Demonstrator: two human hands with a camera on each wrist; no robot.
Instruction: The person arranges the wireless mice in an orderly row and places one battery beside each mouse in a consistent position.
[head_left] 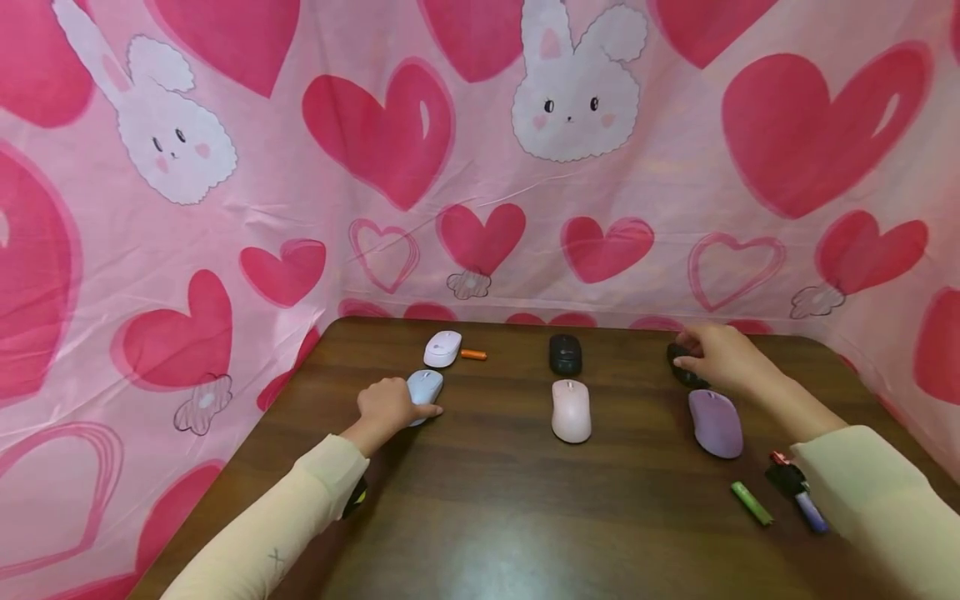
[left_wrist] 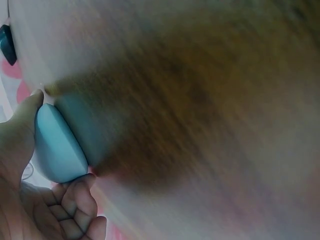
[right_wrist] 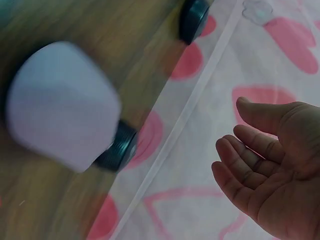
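Pinching by thumb and fingers, the left hand [head_left: 386, 408] held the light-blue computer mouse [head_left: 425, 387] by its flanks at the left, likely because its domed shell offered little else to grasp. The right hand [head_left: 723, 358], fingers relaxed, gripping nothing, hovered by the far-right black mouse [head_left: 686, 377]. The white mouse [head_left: 442, 348] sat just behind the light-blue one, seemingly as a pair, an orange battery [head_left: 474, 354] beside it.

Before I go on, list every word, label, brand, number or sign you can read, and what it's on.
No words, brands or numbers are readable.
White mouse: faint mark, too small to read.
Middle black mouse: faint mark, too small to read.
Left sleeve: X-like mark, no readable word.
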